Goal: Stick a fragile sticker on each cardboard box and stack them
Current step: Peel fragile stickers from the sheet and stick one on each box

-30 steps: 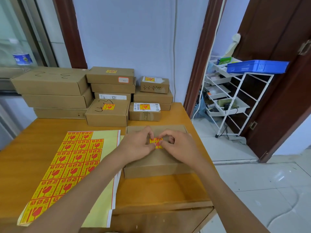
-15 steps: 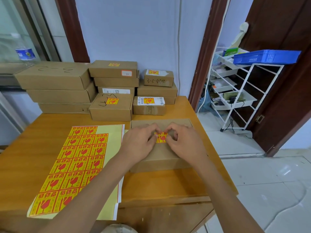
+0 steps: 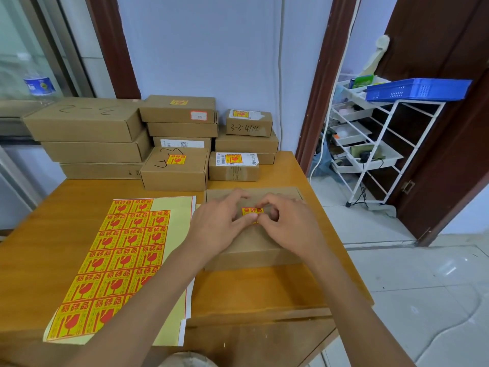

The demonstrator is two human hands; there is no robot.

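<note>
The flat cardboard box [image 3: 254, 234] is parked at the near right of the worktop [image 3: 53, 207], right beside the sticker sheet [image 3: 119, 260], probably so each fresh sticker only has to be carried a short way. A fragile sticker [image 3: 252, 211] is laid on the middle of the box lid, and it's being pinched and pressed at its edges by both grips: the left hand [image 3: 219, 229] with thumb and curled fingers at the sticker's left and lower edge, the right hand [image 3: 288, 226] with curled fingers at its right edge. It looks like it's being smoothed flat so no corner lifts. The sticker is yellow with red print and a broken-glass symbol. Already-labelled boxes [image 3: 174, 168] are stacked at the back by the wall, so this one likely gets stacked there too.
</note>
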